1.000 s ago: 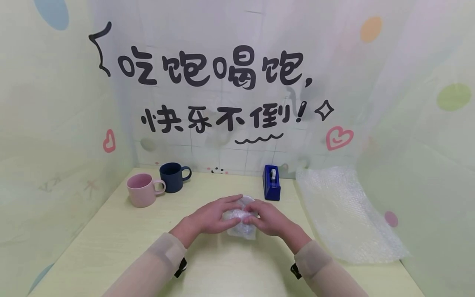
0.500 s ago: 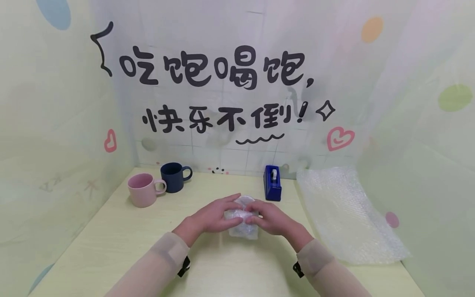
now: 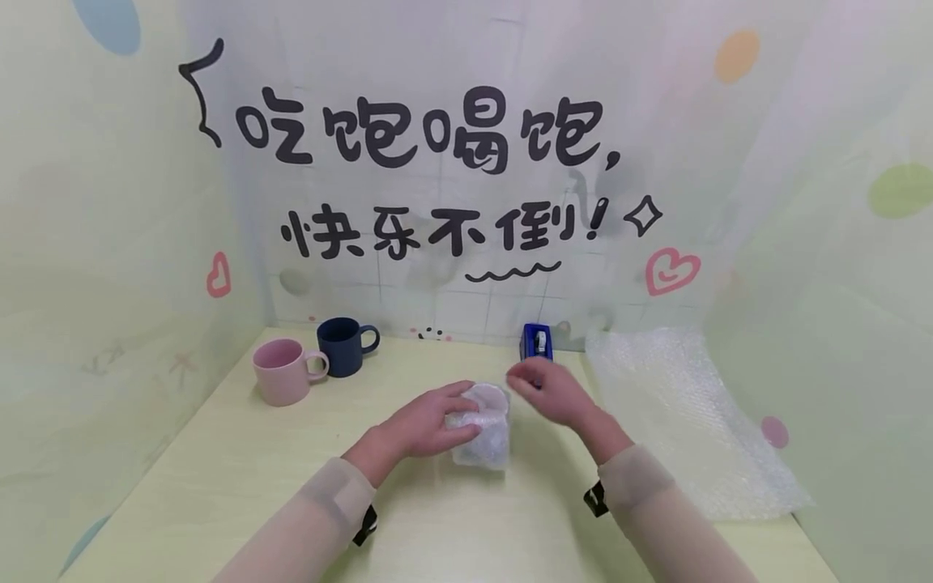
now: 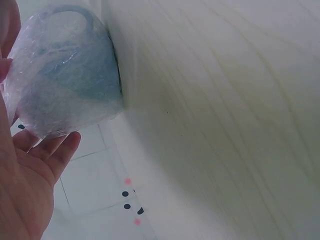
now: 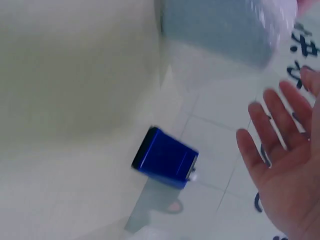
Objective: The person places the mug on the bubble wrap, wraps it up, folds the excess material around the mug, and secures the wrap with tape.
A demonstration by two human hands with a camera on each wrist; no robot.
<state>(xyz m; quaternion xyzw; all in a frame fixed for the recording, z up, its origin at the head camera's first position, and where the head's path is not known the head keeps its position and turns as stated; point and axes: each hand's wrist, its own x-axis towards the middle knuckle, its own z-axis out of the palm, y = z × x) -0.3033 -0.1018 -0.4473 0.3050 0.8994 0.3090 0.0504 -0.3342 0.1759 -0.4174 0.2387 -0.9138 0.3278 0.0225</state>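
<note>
While the left hand (image 3: 430,423) has its fingers curled round the bubble-wrapped mug (image 3: 487,447) on the counter (image 3: 452,534), the right hand (image 3: 557,394) is just right of that mug, fingers loosely extended, unloaded. Tape dispenser (image 3: 537,338): behind-right of it. Bubble wrap sheet (image 3: 688,429): farther right. Pink mug (image 3: 280,374), navy mug (image 3: 339,348): left-behind.

Soft, even light fills the head view, with faint shadows on the worktop (image 3: 452,538), while both wrist views look dimmer and hazy, the right one blurred.
</note>
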